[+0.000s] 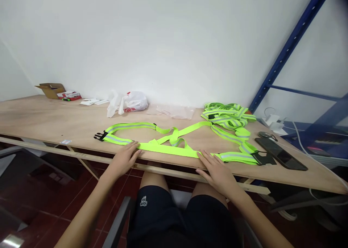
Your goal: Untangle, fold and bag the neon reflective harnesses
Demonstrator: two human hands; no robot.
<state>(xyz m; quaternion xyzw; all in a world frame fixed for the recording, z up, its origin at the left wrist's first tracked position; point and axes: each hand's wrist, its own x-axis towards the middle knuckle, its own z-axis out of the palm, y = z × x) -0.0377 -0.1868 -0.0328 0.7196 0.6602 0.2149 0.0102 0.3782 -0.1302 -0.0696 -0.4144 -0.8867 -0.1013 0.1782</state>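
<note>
A neon yellow-green reflective harness [168, 149] lies spread along the front of the table, its waist strap running sideways near the edge. My left hand [124, 160] rests on the strap's left part, fingers stretched out flat. Over the strap's right part lies my right hand [216, 170], fingers also extended and the thumb apart. At the harness's left end is a black prong buckle [100, 136]; the black socket half [263, 158] sits at the right end. The two halves are unfastened. Thinner straps cross behind the waist strap.
Behind on the right is a heap of similar reflective straps [227, 114]. A phone [281, 153] lies at the right, beside a white cable [304, 144]. Along the wall are a clear plastic bag [179, 112], a white bag [136, 101] and a cardboard box [51, 91].
</note>
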